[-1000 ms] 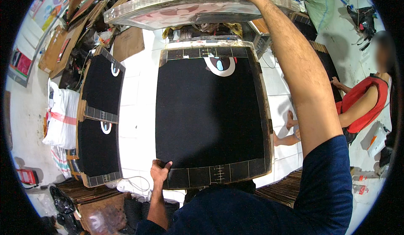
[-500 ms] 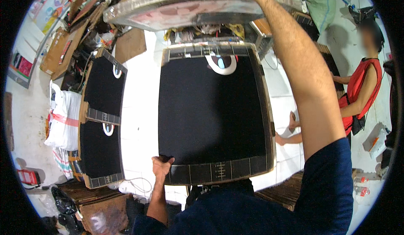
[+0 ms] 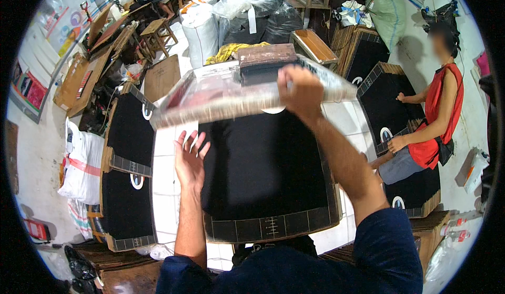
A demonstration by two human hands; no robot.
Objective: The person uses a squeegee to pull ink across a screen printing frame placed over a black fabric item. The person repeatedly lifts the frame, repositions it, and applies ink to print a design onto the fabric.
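Observation:
A black cloth panel [image 3: 260, 167] lies flat on a board [image 3: 273, 225] with a ruled dark border in front of me. Over its far end, a tilted screen printing frame [image 3: 221, 114] hides that end and most of a white ring-shaped print. On the frame rests a wooden-handled squeegee [image 3: 267, 65]. My right hand [image 3: 301, 91], somewhat blurred, is closed on the frame's near edge, right of the squeegee. My left hand [image 3: 190, 157] is raised with fingers spread, just below the frame's edge and beside the cloth's left side, holding nothing.
More boards with black cloth [image 3: 129, 204] line the left, and others [image 3: 386, 107] the right. A person in a red top [image 3: 444, 102] sits at right. Stuffed sacks [image 3: 200, 33], a wooden stool [image 3: 158, 33] and an orange-brown tray [image 3: 314, 45] stand beyond the frame.
The raised frame has swung down toward me over the cloth, with my right hand on its edge. My left hand has left the board's near-left corner and moved up, fingers spreading.

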